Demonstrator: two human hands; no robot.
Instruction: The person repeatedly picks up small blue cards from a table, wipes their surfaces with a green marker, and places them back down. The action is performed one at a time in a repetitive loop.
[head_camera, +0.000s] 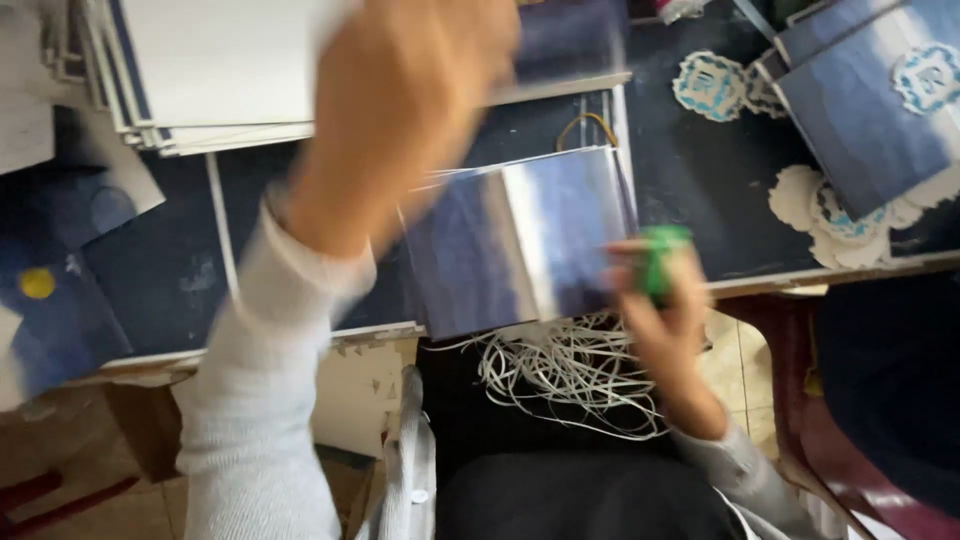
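Observation:
My left hand (410, 90) reaches far forward over a stack of white-and-blue sheets (215, 70) at the back of the table; it is blurred and its fingers are hard to make out. My right hand (665, 300) is closed around a small green object (660, 258) at the table's front edge. Between my hands lies a folded blue and silvery card (525, 240), its right edge next to my right hand. I cannot tell whether either hand touches the card.
A dark table top (720, 190) carries round white-and-blue paper cut-outs (712, 85) and more blue cards (870, 110) at the right. White paper strips (570, 370) pile on my lap. A dark red chair (830, 420) stands at the right, and a yellow dot (37, 283) marks a blue sheet at the left.

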